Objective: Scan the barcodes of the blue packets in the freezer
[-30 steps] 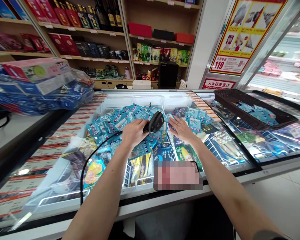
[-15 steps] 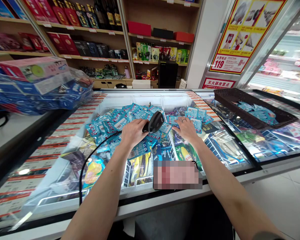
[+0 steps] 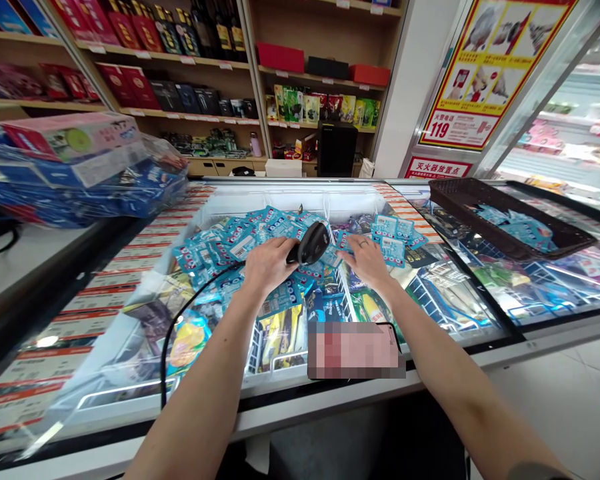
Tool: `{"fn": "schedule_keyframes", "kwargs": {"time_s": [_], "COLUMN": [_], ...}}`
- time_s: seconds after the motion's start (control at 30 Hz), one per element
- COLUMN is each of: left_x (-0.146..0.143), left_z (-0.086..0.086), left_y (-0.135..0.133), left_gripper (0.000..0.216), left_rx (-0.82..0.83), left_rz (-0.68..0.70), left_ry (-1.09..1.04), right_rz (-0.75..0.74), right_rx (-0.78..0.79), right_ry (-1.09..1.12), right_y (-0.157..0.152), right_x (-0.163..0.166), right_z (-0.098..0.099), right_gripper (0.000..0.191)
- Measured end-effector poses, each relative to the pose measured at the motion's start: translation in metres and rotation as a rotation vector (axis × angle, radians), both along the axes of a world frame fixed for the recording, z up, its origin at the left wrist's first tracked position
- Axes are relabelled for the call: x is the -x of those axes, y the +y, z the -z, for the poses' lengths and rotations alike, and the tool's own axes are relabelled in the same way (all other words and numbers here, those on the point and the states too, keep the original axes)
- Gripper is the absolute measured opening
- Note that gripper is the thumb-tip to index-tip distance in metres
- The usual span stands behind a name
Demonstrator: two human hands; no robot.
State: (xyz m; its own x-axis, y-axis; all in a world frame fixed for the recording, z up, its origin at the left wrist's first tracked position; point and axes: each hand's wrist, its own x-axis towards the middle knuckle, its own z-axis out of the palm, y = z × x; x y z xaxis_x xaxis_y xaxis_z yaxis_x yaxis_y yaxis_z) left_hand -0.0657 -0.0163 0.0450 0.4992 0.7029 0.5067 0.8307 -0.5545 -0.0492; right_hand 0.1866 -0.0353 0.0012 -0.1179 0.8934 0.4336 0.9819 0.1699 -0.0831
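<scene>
My left hand (image 3: 270,268) is closed round the handle of a black barcode scanner (image 3: 313,244), whose head points right and whose cable (image 3: 183,308) runs back toward me. Under and around it, many blue packets (image 3: 243,248) lie in a loose pile on the glass lid of a chest freezer. To the right, my right hand (image 3: 369,261) rests palm down with its fingers stretched out and apart, at the edge of several blue packets; whatever lies beneath its palm is hidden. Beside its wrist is a small group of blue packets (image 3: 391,251).
A phone (image 3: 355,350) with a blurred screen lies at the freezer's front edge. On the right stands a brown basket (image 3: 520,217) with blue packets inside. Bagged boxes (image 3: 80,157) sit at the left. Price labels (image 3: 105,300) line the lid; stocked shelves (image 3: 180,119) stand behind.
My right hand has shifted slightly left over the packets, showing more of those to its right. My left hand and the scanner have barely moved.
</scene>
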Motion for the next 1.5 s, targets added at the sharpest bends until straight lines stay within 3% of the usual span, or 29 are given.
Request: {"fn": "schedule_keyframes", "kwargs": {"time_s": [0.13, 0.4, 0.47, 0.6, 0.7, 1.17, 1.37, 1.5], "left_x": [0.000, -0.001, -0.001, -0.001, -0.001, -0.001, -0.002, -0.002], "left_z": [-0.002, -0.001, -0.001, 0.001, 0.001, 0.002, 0.002, 0.002], "left_y": [-0.001, -0.001, -0.001, 0.000, 0.000, 0.000, 0.001, 0.001], "left_gripper": [0.031, 0.032, 0.033, 0.033, 0.033, 0.031, 0.030, 0.030], "left_rx": [0.008, 0.020, 0.025, 0.017, 0.017, 0.022, 0.016, 0.015], "left_rz": [-0.003, 0.005, 0.008, 0.009, 0.019, 0.095, 0.117, 0.124], "left_ry": [0.013, 0.002, 0.000, 0.013, 0.019, 0.038, 0.047, 0.052], "right_rz": [0.104, 0.260, 0.211, -0.062, -0.059, 0.346, 0.440, 0.363], "right_rx": [0.038, 0.079, 0.076, 0.192, 0.262, -0.312, -0.355, -0.266], "right_ry": [0.005, 0.119, 0.131, 0.110, 0.153, 0.733, 0.812, 0.912], "right_y": [0.003, 0.001, 0.000, 0.000, 0.002, 0.008, 0.010, 0.015], "right_x": [-0.015, -0.021, -0.023, -0.029, -0.031, -0.054, -0.062, -0.061], "right_z": [0.000, -0.006, -0.008, -0.011, -0.010, -0.011, -0.004, 0.005], "right_gripper": [0.047, 0.050, 0.051, 0.054, 0.055, 0.048, 0.051, 0.050]}}
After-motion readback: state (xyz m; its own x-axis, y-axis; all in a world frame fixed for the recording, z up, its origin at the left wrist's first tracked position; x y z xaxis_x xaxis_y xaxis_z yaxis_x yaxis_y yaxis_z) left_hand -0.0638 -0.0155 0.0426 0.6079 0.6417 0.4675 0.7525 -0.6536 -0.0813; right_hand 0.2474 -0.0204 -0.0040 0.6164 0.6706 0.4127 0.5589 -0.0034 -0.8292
